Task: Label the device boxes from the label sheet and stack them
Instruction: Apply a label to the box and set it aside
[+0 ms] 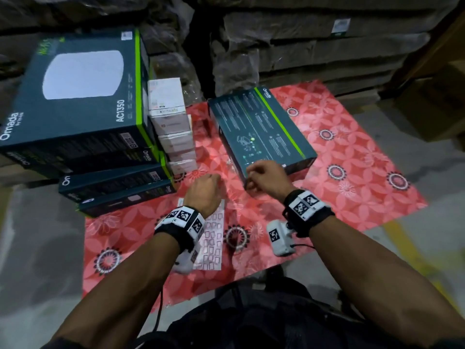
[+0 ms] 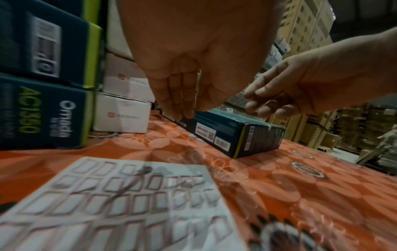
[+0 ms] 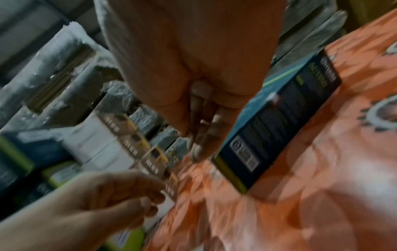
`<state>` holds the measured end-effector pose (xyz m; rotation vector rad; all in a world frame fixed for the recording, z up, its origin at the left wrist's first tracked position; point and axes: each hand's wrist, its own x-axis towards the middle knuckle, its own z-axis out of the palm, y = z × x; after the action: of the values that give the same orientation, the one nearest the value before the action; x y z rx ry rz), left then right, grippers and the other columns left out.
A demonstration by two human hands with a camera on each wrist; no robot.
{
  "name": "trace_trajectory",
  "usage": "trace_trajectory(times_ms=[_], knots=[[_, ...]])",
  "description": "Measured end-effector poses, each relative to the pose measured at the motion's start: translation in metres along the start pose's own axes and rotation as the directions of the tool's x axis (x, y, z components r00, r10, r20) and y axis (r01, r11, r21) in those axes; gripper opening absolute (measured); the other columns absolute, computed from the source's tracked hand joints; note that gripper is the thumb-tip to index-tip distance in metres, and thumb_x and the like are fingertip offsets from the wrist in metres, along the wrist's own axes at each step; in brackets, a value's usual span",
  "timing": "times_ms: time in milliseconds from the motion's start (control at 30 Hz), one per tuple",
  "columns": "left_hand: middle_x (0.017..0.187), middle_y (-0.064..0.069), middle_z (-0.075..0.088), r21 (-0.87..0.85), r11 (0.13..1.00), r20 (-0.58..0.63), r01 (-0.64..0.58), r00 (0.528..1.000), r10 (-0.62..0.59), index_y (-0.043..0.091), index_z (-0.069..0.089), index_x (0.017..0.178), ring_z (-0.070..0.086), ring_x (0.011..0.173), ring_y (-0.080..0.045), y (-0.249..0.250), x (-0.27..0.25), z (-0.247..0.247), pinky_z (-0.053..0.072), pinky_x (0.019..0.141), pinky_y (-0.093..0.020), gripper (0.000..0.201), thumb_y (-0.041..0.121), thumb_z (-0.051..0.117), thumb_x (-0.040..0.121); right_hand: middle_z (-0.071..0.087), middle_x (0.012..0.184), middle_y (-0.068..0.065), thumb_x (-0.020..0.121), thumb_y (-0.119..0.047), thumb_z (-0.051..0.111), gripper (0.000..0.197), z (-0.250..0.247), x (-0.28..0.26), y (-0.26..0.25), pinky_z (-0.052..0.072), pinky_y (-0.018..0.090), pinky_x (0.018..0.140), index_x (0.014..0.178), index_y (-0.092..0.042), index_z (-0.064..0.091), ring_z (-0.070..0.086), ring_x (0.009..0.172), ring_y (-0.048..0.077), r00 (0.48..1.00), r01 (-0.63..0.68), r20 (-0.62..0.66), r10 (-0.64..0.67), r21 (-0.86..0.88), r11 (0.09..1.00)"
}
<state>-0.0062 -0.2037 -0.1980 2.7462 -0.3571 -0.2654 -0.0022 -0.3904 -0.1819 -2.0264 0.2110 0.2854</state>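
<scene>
A dark teal device box (image 1: pixel 261 129) lies flat, back side up, on the red floral mat (image 1: pixel 352 152). A small white label (image 3: pixel 275 96) sits on the top edge of its near side. My right hand (image 1: pixel 261 176) hovers at the box's near left corner with its fingers curled; I see nothing in them. My left hand (image 1: pixel 205 187) is a loose fist just left of it, above the far end of the label sheet (image 1: pixel 212 238), also holding nothing I can see. The sheet (image 2: pixel 120 203) lies flat on the mat with several red-bordered labels.
A stack of the same teal boxes (image 1: pixel 80 96) stands at the left. A column of small white boxes (image 1: pixel 171 114) stands beside it. Wrapped cartons (image 1: pixel 302 46) line the back. Grey floor (image 1: pixel 415 235) surrounds the mat.
</scene>
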Motion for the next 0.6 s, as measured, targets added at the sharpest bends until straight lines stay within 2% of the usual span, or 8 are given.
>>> trace_trajectory(times_ms=[67, 133, 200, 267, 333, 433, 500, 600], knots=[[0.099, -0.005, 0.062, -0.088, 0.996, -0.027, 0.003, 1.0, -0.005, 0.01, 0.057, 0.11, 0.058, 0.084, -0.022, 0.016, 0.013, 0.003, 0.046, 0.075, -0.034, 0.02, 0.015, 0.043, 0.096, 0.072, 0.085, 0.009, 0.09, 0.001, 0.059, 0.02, -0.03, 0.01, 0.004, 0.056, 0.038, 0.078, 0.088, -0.014, 0.071, 0.069, 0.077, 0.018, 0.975, 0.01, -0.221, -0.028, -0.082, 0.997], [0.109, -0.012, 0.063, -0.191, 0.979, -0.041, 0.066, 0.996, -0.075, 0.007, 0.054, 0.121, 0.061, 0.092, -0.029, 0.03, 0.029, 0.006, 0.048, 0.081, -0.039, 0.029, 0.021, 0.042, 0.098, 0.071, 0.108, 0.011, 0.088, -0.005, 0.058, 0.023, -0.06, 0.018, 0.014, 0.048, 0.03, 0.09, 0.105, -0.011, 0.073, 0.066, 0.103, 0.028, 0.913, -0.092, -0.408, 0.03, -0.134, 0.987], [0.113, -0.013, 0.062, -0.297, 0.94, -0.02, 0.169, 0.983, -0.183, 0.006, 0.053, 0.122, 0.059, 0.093, -0.03, 0.043, 0.046, 0.01, 0.044, 0.077, -0.035, 0.033, 0.025, 0.044, 0.098, 0.062, 0.125, 0.015, 0.088, -0.013, 0.059, 0.034, -0.084, 0.023, 0.028, 0.042, 0.029, 0.093, 0.121, -0.012, 0.065, 0.057, 0.116, 0.032, 0.864, -0.224, -0.483, 0.139, -0.121, 0.967], [0.113, -0.014, 0.064, -0.371, 0.892, 0.009, 0.258, 0.962, -0.274, 0.005, 0.055, 0.119, 0.06, 0.096, -0.031, 0.055, 0.061, 0.013, 0.041, 0.075, -0.031, 0.032, 0.026, 0.048, 0.096, 0.05, 0.132, 0.02, 0.088, -0.024, 0.063, 0.046, -0.096, 0.027, 0.041, 0.04, 0.035, 0.1, 0.131, -0.01, 0.055, 0.049, 0.122, 0.037, 0.844, -0.333, -0.488, 0.224, -0.147, 0.932], [0.115, -0.015, 0.065, -0.444, 0.839, 0.035, 0.316, 0.941, -0.336, 0.005, 0.058, 0.117, 0.06, 0.104, -0.034, 0.064, 0.072, 0.017, 0.042, 0.079, -0.031, 0.031, 0.026, 0.054, 0.094, 0.042, 0.136, 0.023, 0.087, -0.033, 0.064, 0.057, -0.1, 0.033, 0.054, 0.037, 0.041, 0.105, 0.135, -0.007, 0.047, 0.042, 0.127, 0.04, 0.843, -0.387, -0.459, 0.28, -0.157, 0.909], [0.114, -0.011, 0.067, -0.566, 0.734, 0.069, 0.375, 0.909, -0.412, 0.008, 0.061, 0.116, 0.063, 0.104, -0.032, 0.075, 0.086, 0.027, 0.047, 0.082, -0.031, 0.029, 0.022, 0.06, 0.091, 0.036, 0.145, 0.022, 0.086, -0.039, 0.067, 0.073, -0.106, 0.047, 0.071, 0.034, 0.046, 0.111, 0.142, -0.004, 0.036, 0.038, 0.133, 0.041, 0.863, -0.407, -0.379, 0.335, -0.126, 0.905], [0.113, -0.009, 0.067, -0.603, 0.681, 0.088, 0.415, 0.883, -0.461, 0.009, 0.06, 0.116, 0.064, 0.101, -0.03, 0.076, 0.09, 0.032, 0.05, 0.082, -0.03, 0.031, 0.022, 0.064, 0.088, 0.036, 0.146, 0.022, 0.086, -0.04, 0.068, 0.077, -0.107, 0.054, 0.076, 0.034, 0.045, 0.111, 0.143, -0.002, 0.034, 0.04, 0.133, 0.041, 0.874, -0.396, -0.35, 0.337, -0.114, 0.911], [0.114, -0.01, 0.067, -0.57, 0.682, 0.07, 0.458, 0.854, -0.516, 0.009, 0.06, 0.115, 0.064, 0.1, -0.03, 0.083, 0.094, 0.04, 0.051, 0.082, -0.032, 0.038, 0.03, 0.07, 0.084, 0.039, 0.144, 0.022, 0.086, -0.037, 0.07, 0.076, -0.113, 0.068, 0.079, 0.036, 0.044, 0.109, 0.142, -0.001, 0.034, 0.043, 0.131, 0.04, 0.887, -0.366, -0.327, 0.326, -0.066, 0.928]])
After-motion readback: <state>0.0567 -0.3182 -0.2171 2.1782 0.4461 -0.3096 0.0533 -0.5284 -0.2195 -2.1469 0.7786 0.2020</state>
